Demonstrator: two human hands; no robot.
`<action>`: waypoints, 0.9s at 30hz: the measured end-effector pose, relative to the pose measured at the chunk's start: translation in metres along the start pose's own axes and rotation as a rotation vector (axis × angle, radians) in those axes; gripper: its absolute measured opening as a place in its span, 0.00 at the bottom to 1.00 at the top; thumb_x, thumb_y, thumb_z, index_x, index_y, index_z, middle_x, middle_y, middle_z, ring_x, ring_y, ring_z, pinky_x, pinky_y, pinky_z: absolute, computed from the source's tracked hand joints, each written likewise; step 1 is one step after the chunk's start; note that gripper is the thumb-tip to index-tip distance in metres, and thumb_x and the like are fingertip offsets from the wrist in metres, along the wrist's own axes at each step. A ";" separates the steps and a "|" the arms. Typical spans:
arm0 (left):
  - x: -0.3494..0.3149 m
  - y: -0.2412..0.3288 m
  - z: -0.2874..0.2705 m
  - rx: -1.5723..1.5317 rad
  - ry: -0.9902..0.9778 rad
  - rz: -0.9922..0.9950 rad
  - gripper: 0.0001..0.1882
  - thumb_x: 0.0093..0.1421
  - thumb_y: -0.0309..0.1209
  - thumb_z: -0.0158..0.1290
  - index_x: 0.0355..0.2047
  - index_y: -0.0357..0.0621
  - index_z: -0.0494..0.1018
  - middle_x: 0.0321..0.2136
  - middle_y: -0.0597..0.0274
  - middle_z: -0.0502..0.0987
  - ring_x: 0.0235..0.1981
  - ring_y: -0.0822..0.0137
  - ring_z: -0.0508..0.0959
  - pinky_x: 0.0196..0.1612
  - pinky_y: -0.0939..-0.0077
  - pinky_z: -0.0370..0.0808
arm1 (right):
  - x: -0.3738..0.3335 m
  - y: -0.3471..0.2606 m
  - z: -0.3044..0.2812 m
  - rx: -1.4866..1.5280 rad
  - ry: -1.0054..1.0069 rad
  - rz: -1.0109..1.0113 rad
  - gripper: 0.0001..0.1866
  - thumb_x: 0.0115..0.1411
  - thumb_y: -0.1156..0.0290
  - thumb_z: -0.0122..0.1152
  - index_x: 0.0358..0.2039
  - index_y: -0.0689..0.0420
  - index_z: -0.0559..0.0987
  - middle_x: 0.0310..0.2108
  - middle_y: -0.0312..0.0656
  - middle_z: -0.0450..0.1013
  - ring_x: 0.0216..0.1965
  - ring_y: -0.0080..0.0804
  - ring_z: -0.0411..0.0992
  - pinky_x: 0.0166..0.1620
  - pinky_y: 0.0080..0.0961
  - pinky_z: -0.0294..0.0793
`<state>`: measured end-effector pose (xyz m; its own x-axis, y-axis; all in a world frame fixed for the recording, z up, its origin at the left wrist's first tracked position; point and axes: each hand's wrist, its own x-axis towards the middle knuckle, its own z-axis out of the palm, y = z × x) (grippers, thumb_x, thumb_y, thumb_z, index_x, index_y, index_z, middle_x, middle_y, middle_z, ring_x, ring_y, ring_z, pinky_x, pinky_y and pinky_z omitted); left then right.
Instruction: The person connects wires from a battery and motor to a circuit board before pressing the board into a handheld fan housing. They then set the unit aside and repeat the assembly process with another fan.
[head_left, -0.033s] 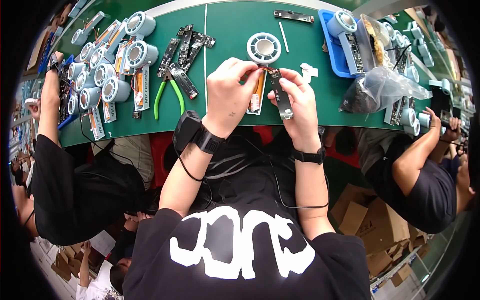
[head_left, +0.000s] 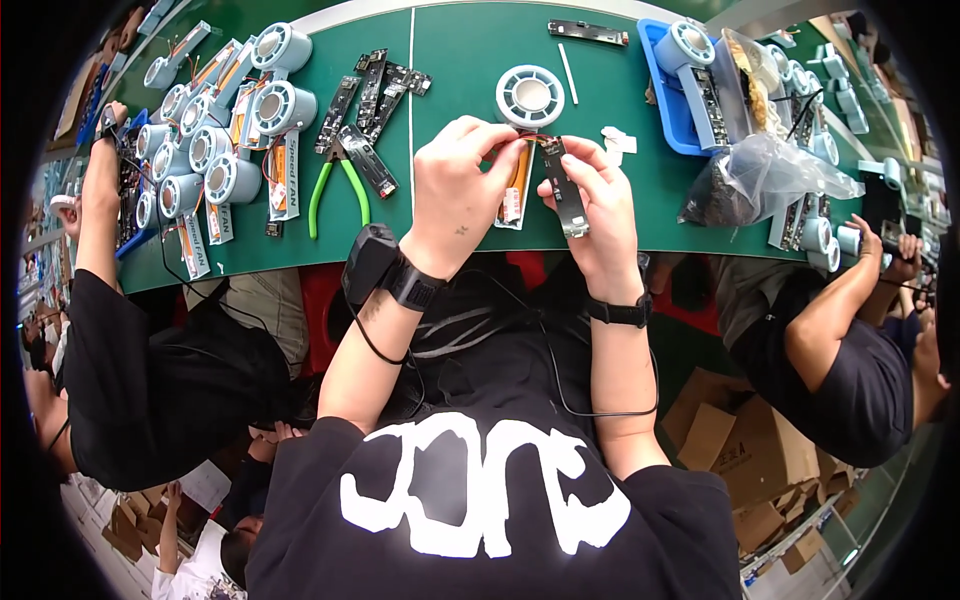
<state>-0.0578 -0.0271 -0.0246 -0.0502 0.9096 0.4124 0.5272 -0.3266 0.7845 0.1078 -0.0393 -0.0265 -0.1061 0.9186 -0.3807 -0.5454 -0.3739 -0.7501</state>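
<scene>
A light-blue handheld fan (head_left: 530, 97) lies on the green table in front of me, its round head away from me and its open handle toward me. An orange battery (head_left: 517, 180) with a white label shows in the handle. My right hand (head_left: 604, 205) holds a narrow black circuit board (head_left: 566, 195) upright beside the handle, thumb on its face. My left hand (head_left: 462, 175) is closed in a pinch at the thin coloured wires (head_left: 531, 136) running between the fan and the board's top end. Its fingers partly hide the wires and the handle.
Several circuit boards (head_left: 375, 100) and green-handled pliers (head_left: 340, 190) lie to the left, beyond them many fans (head_left: 208, 148). Rightward are a white strip (head_left: 568, 73), a blue tray (head_left: 652, 75) and a clear plastic bag (head_left: 770, 175). Co-workers' arms (head_left: 835, 300) show at both sides.
The fan head and the board have shifted very slightly to the right. Both hands keep their holds.
</scene>
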 end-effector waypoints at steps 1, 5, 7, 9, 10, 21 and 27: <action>-0.001 0.001 -0.004 0.003 -0.019 -0.002 0.05 0.55 0.22 0.63 0.34 0.39 0.82 0.28 0.58 0.79 0.27 0.60 0.80 0.30 0.69 0.76 | 0.000 -0.001 0.000 0.006 0.016 -0.003 0.11 0.68 0.75 0.55 0.49 0.64 0.75 0.40 0.40 0.76 0.30 0.26 0.79 0.35 0.20 0.79; 0.000 -0.001 -0.014 0.041 -0.065 0.031 0.05 0.55 0.22 0.62 0.33 0.39 0.81 0.29 0.57 0.79 0.28 0.59 0.80 0.30 0.69 0.76 | 0.003 0.004 0.002 -0.065 -0.022 -0.016 0.12 0.70 0.73 0.54 0.51 0.62 0.74 0.38 0.40 0.77 0.31 0.26 0.80 0.34 0.20 0.81; 0.003 -0.004 -0.014 0.107 -0.079 0.104 0.06 0.55 0.22 0.62 0.34 0.40 0.81 0.29 0.57 0.78 0.29 0.59 0.80 0.30 0.69 0.76 | 0.000 0.004 0.002 -0.067 -0.008 -0.023 0.12 0.70 0.73 0.54 0.51 0.62 0.74 0.38 0.40 0.77 0.30 0.26 0.80 0.34 0.19 0.81; 0.005 -0.003 -0.009 0.070 -0.074 0.099 0.07 0.55 0.22 0.62 0.36 0.41 0.82 0.29 0.57 0.78 0.29 0.59 0.80 0.30 0.68 0.76 | -0.001 0.004 0.002 -0.072 0.012 -0.034 0.12 0.70 0.73 0.54 0.51 0.62 0.74 0.37 0.40 0.77 0.30 0.26 0.80 0.34 0.19 0.80; 0.006 -0.002 -0.006 0.033 -0.070 0.093 0.08 0.55 0.23 0.62 0.37 0.42 0.82 0.30 0.58 0.78 0.29 0.59 0.80 0.31 0.68 0.76 | -0.002 0.004 0.002 -0.072 0.012 -0.035 0.12 0.70 0.73 0.54 0.51 0.62 0.74 0.37 0.40 0.77 0.30 0.26 0.80 0.34 0.19 0.80; 0.001 -0.019 -0.010 0.350 -0.067 0.504 0.16 0.51 0.26 0.63 0.42 0.50 0.82 0.32 0.67 0.74 0.33 0.65 0.75 0.35 0.69 0.74 | 0.002 0.000 -0.001 -0.065 0.047 -0.009 0.10 0.70 0.72 0.53 0.49 0.62 0.74 0.38 0.40 0.77 0.29 0.26 0.79 0.33 0.19 0.80; 0.001 -0.013 -0.017 0.490 -0.161 0.468 0.21 0.48 0.24 0.61 0.46 0.49 0.81 0.33 0.66 0.73 0.33 0.63 0.74 0.37 0.66 0.73 | -0.002 0.005 0.013 -0.154 0.052 -0.126 0.12 0.69 0.74 0.55 0.50 0.64 0.74 0.39 0.40 0.76 0.31 0.23 0.77 0.34 0.18 0.78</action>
<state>-0.0795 -0.0262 -0.0260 0.3820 0.7408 0.5525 0.7867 -0.5744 0.2263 0.0941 -0.0416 -0.0224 0.0000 0.9529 -0.3034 -0.4175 -0.2757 -0.8659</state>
